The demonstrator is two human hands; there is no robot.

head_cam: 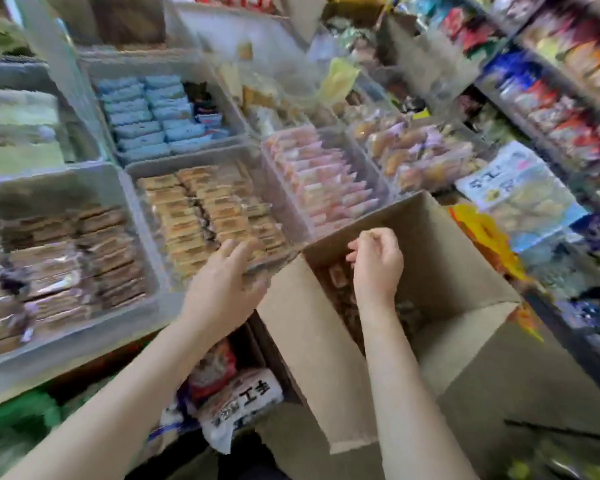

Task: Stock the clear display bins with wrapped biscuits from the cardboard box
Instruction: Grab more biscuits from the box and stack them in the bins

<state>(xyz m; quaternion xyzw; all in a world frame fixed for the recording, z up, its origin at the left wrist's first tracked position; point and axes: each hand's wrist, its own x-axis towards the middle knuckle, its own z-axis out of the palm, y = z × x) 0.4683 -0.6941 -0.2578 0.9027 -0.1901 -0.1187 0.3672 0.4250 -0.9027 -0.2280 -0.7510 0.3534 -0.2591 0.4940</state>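
— Where are your hands?

— My left hand lies with its fingers straight and spread on the near edge of the clear bin that holds the tan wrapped biscuits. My right hand hovers over the open cardboard box, its fingers loosely curled. It grips nothing that I can make out. The two hands are apart, the left at nine o'clock from the right.

— And the box?

— It stands at my three o'clock from the tan bin, just beside it, with one flap hanging toward me. Down inside, under my right wrist, lie dark brown wrapped biscuits, blurred.

— What else sits on the worktop?

— At nine o'clock from the tan bin is a bin of brown packs. At twelve o'clock from it is a bin of pale blue packs. At two o'clock is a bin of pink packs, and further right another with orange and lilac wrappers.

— Below the worktop?

— A white bag with dark printed characters and a red-and-white pack, at six o'clock from my left hand. Shelves of coloured packets run along my right.
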